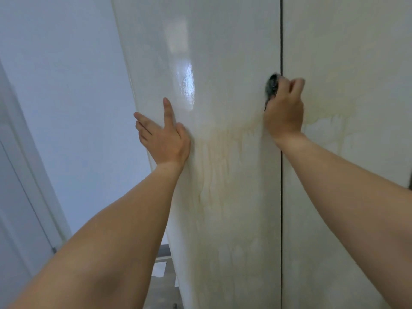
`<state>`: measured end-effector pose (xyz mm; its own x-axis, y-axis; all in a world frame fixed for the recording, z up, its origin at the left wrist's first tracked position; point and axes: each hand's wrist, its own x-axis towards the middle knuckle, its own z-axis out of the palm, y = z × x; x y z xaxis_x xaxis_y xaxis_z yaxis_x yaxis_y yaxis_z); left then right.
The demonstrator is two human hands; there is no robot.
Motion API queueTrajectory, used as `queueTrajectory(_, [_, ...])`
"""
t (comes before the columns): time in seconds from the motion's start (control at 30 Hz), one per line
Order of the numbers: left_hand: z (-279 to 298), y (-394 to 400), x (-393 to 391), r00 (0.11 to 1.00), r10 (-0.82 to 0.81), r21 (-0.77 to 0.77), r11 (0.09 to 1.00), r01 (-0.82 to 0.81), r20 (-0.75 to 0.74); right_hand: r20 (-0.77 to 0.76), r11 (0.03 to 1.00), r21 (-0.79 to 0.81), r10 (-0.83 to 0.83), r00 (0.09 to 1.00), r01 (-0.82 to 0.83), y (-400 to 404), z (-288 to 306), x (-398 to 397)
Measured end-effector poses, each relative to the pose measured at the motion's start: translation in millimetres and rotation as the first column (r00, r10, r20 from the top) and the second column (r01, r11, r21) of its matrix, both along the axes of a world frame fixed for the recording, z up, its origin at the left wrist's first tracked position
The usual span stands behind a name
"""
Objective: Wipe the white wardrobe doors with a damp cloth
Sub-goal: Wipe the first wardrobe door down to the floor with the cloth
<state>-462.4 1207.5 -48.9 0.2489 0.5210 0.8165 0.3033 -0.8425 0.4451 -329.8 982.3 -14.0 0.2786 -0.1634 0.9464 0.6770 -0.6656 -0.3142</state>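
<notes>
Left hand (163, 139) lies flat, fingers straight, bracing the left door (223, 63). Right hand (284, 108) clenches the dark cloth (272, 84), scrubbing at the centre seam.

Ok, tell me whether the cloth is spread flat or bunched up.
Bunched up. The dark cloth is balled inside the right hand, whose fingers curl round it against the door seam.
</notes>
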Motion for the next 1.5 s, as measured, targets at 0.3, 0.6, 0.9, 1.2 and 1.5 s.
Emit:
queueTrajectory(0.3, [1, -2, 3, 1.0, 0.021, -0.016, 1.0, -0.021, 0.016, -0.052, 1.0, -0.03, 0.002, 0.999, -0.003, 18, -29, -16])
queueTrajectory(0.6, [-5, 4, -13, 0.998, -0.06, 0.033, 0.998, 0.06, 0.013, -0.002, 0.992, -0.074, 0.105, 0.994, -0.105, 52, -46, -35])
queueTrajectory(0.9, [-37, 51, -57, 0.965, -0.254, -0.007, 0.967, 0.255, 0.069, 0.25, 0.855, -0.495, 0.308, 0.918, -0.152, 140, -24, -84])
queueTrajectory(1.2, [-71, 78, -69, 0.974, -0.214, -0.144, 0.964, 0.224, 0.08, 0.315, 0.665, -0.731, 0.528, 0.788, -0.153, 189, -78, -107])
queueTrajectory(1.5, [-64, 75, -70, 0.971, -0.23, -0.125, 0.963, 0.237, 0.066, 0.116, 0.75, -0.585, 0.454, 0.883, -0.308, 201, -32, -113])
